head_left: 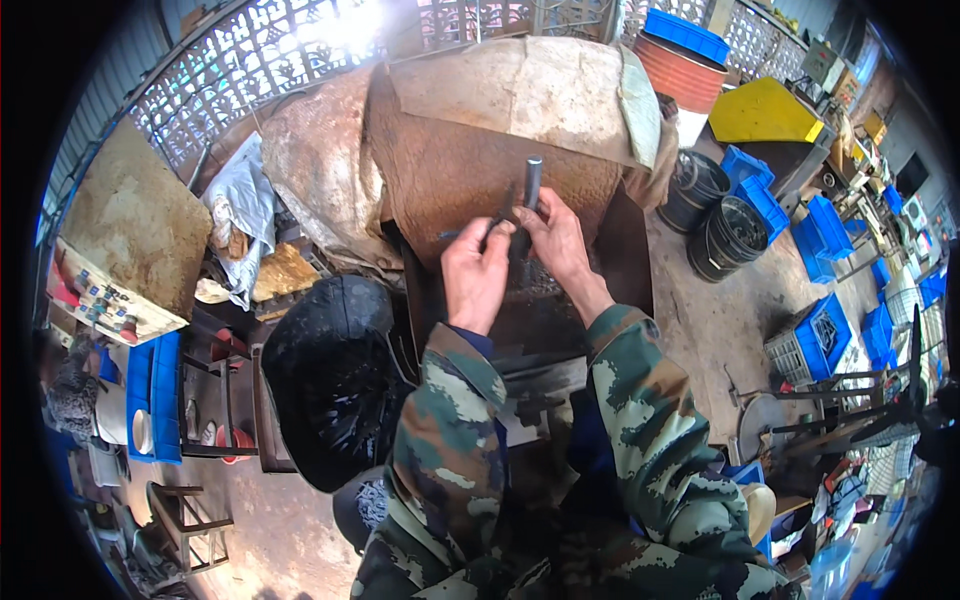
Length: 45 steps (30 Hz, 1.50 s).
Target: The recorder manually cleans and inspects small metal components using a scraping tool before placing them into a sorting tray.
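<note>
Grips a grey cylindrical metal rod (534, 177) in the right hand (561, 240), apparently a thin dark metallic strip (509, 203) in the left hand (475, 275), before a rough brown sheet (450, 160). Could drop the rod through a loosened grip.

Readable text: none on anything in view.
Control panel (105, 292): any marks around the knobs too small to read.
Wall box (822, 64): face too small and blurred for lettering.
Drum (682, 78): nothing legible.
Buckets (722, 256): nothing legible.
Blue bin (822, 238): nothing legible.
Rod (534, 174): no readable stamp or number.
</note>
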### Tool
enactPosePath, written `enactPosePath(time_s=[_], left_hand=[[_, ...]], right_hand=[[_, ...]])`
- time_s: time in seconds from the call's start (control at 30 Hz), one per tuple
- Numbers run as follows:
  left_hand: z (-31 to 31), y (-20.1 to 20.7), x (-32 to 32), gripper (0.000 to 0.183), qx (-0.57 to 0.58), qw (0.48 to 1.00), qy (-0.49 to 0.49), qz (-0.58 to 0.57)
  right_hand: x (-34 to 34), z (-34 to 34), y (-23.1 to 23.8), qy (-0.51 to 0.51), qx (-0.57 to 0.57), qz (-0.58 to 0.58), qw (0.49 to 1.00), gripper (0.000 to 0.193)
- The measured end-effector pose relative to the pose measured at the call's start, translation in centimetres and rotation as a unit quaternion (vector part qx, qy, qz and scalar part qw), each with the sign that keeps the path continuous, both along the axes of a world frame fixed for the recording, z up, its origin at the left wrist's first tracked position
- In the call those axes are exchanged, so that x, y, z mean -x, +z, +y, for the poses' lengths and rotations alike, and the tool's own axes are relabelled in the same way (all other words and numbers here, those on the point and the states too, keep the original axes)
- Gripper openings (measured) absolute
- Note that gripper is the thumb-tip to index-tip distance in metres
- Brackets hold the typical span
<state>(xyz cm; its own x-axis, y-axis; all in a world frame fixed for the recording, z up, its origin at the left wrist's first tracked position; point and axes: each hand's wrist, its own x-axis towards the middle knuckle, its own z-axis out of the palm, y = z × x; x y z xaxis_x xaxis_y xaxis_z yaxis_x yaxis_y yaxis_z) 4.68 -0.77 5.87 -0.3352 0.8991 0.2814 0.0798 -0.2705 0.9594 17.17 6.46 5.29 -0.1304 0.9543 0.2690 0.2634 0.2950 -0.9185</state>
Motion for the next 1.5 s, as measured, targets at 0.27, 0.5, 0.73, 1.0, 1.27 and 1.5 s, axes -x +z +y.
enactPosePath(time_s=[0.27, 0.5, 0.73, 1.0, 1.27, 1.5], left_hand=[[1.0, -0.8, 0.8, 0.023, 0.020, 0.999, -0.014, 0.045], [0.7, -2.9, 3.1, 0.028, 0.084, 0.980, -0.033, 0.175], [1.7, -4.8, 3.6, 0.033, 0.206, 0.897, -0.099, 0.379], [1.7, -8.0, 5.4, 0.020, 0.260, 0.876, -0.189, 0.360], [2.9, -8.8, 4.7, 0.023, 0.173, 0.898, -0.115, 0.387], [0.4, -2.1, 0.3, 0.018, 0.128, 0.963, -0.219, 0.095]], right_hand=[[-6.3, -7.6, 1.5, 0.115, -0.045, -0.101, 0.987, 0.022], [-8.4, -12.5, -0.6, 0.243, -0.177, -0.266, 0.916, 0.029], [-10.2, -14.6, -1.1, 0.341, -0.086, -0.404, 0.845, 0.032], [-9.7, -10.8, -0.1, 0.170, -0.127, -0.286, 0.934, 0.022], [-9.3, -8.7, -0.6, 0.086, -0.023, -0.211, 0.973, 0.022], [-7.7, -7.5, -0.7, 0.085, 0.142, 0.094, 0.982, 0.033]])
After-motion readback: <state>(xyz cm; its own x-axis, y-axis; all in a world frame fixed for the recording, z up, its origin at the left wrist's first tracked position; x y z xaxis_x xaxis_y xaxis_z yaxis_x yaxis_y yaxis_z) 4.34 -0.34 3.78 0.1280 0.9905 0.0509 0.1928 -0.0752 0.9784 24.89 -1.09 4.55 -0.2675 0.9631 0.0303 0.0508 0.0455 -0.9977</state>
